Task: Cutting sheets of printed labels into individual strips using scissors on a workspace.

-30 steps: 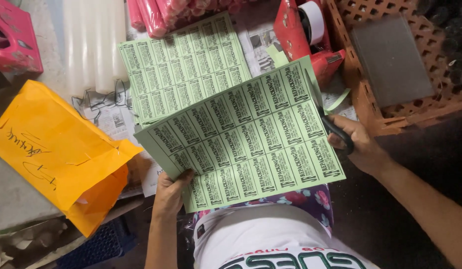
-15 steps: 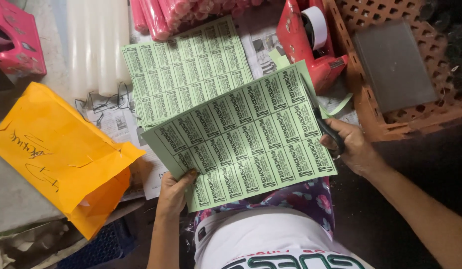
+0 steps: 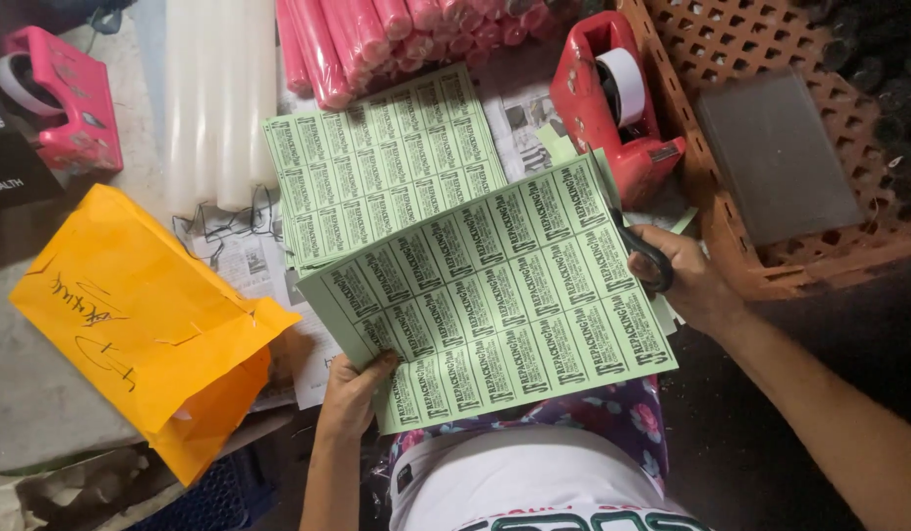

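The left hand (image 3: 352,388) pinches the lower left edge of a green label sheet (image 3: 490,295), held above the table's near edge. The right hand (image 3: 686,280) grips black scissors (image 3: 647,258) at the sheet's right edge, fingers curled through the handles

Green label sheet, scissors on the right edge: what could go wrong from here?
1. The left hand pinches the green label sheet only at its lower left corner, so it may sag and the cut may wander through printed labels.
2. The scissors in the right hand sit mostly hidden behind the sheet, so aim is hard to check.
3. The red tape dispenser stands close and could get bumped.
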